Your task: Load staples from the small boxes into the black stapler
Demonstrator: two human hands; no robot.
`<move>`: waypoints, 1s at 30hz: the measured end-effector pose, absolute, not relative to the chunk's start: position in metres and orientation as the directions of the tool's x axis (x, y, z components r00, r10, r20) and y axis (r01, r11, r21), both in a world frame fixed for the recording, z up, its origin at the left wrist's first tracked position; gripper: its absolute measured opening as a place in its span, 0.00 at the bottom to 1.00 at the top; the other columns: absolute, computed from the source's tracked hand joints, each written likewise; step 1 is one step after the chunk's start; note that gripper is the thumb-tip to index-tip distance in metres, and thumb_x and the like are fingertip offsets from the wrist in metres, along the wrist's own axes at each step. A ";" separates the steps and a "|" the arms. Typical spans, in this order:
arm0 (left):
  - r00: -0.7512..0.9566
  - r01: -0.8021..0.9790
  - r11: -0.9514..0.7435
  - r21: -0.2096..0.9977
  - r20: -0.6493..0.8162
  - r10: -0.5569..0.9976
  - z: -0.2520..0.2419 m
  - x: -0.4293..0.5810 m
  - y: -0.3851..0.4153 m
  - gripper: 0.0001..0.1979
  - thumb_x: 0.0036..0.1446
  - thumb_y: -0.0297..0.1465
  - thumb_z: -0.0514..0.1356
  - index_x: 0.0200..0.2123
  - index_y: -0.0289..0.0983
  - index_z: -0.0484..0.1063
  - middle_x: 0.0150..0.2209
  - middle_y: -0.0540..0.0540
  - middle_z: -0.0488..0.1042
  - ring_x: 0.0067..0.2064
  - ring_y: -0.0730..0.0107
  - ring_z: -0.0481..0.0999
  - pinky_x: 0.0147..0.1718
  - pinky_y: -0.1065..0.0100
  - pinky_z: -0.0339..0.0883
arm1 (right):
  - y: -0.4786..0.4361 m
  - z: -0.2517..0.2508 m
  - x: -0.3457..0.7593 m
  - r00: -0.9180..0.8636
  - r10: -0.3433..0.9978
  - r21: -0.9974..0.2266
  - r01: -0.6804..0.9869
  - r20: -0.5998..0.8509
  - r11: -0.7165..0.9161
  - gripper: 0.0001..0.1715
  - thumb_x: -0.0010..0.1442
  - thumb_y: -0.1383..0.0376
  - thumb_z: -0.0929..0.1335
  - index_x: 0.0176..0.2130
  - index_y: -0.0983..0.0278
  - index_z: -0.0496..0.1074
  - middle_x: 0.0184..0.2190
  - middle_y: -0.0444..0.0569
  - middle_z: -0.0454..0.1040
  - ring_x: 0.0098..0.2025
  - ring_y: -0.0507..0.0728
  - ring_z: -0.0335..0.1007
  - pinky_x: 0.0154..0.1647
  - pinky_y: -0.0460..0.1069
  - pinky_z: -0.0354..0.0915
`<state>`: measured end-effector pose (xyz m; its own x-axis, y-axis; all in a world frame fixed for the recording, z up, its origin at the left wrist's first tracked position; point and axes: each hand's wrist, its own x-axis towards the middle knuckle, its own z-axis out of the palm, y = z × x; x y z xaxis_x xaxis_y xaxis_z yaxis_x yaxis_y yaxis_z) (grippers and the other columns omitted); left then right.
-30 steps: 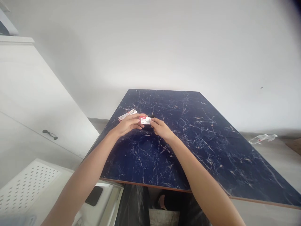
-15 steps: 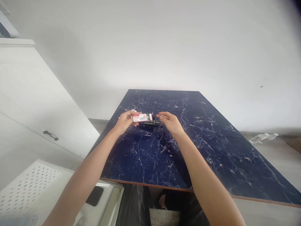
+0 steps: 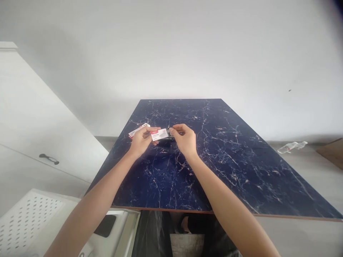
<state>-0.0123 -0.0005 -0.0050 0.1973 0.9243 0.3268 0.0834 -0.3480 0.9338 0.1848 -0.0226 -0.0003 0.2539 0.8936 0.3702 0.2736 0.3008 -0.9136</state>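
A small white and red box [image 3: 159, 135] is held by its left end in my left hand [image 3: 141, 141], above the dark blue marbled table [image 3: 171, 178]. My right hand [image 3: 185, 138] is at the box's right end, thumb and fingertips pinched there; what they grip is too small to make out. Behind my left hand, a second white and red item [image 3: 137, 130] lies on the table. Dark, thin objects show partly beneath the held box, mostly hidden by it and my hands.
A white cabinet with a dark handle [image 3: 49, 159] stands at the left. Lower left is a white perforated panel [image 3: 30, 217], with a dark phone-like object [image 3: 106, 225] beside it. Clear plastic bottles [image 3: 291, 147] lie on the floor beyond the table's right edge.
My right hand has moved left to the box's end and its fingers have closed. The white and red item behind my left hand shows more. The whole view has shifted slightly.
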 end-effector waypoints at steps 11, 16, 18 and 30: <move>0.129 -0.031 -0.367 0.930 0.367 0.921 -0.012 0.003 -0.009 0.13 0.59 0.38 0.65 0.45 0.39 0.74 0.58 0.40 0.75 0.34 0.68 0.81 0.36 0.61 0.78 | -0.023 -0.008 0.178 0.222 0.921 -0.944 0.154 0.320 0.291 0.15 0.61 0.55 0.68 0.43 0.62 0.76 0.44 0.52 0.80 0.42 0.58 0.77 0.46 0.52 0.71; 0.200 -0.259 -0.259 0.930 0.315 0.928 -0.008 0.002 -0.009 0.13 0.57 0.33 0.67 0.46 0.40 0.77 0.59 0.42 0.74 0.37 0.67 0.81 0.41 0.60 0.77 | -0.021 -0.007 0.182 0.208 0.926 -0.949 0.089 0.314 0.302 0.18 0.60 0.56 0.69 0.47 0.60 0.75 0.48 0.51 0.79 0.43 0.58 0.78 0.47 0.53 0.72; 0.218 -0.292 -0.227 0.929 0.296 0.930 -0.006 0.001 -0.009 0.13 0.57 0.32 0.67 0.46 0.40 0.78 0.60 0.41 0.74 0.38 0.66 0.81 0.42 0.61 0.77 | -0.018 -0.006 0.184 0.197 0.939 -0.959 0.027 0.282 0.283 0.16 0.59 0.56 0.70 0.45 0.60 0.76 0.46 0.50 0.80 0.43 0.58 0.78 0.49 0.53 0.72; 0.381 -0.365 -0.016 0.931 0.165 0.910 -0.002 -0.008 -0.006 0.13 0.59 0.33 0.65 0.47 0.38 0.80 0.63 0.40 0.70 0.40 0.62 0.80 0.40 0.61 0.75 | -0.009 -0.001 0.199 0.035 0.999 -0.934 -0.356 0.026 0.037 0.17 0.50 0.58 0.77 0.37 0.62 0.73 0.35 0.47 0.79 0.36 0.52 0.76 0.41 0.48 0.73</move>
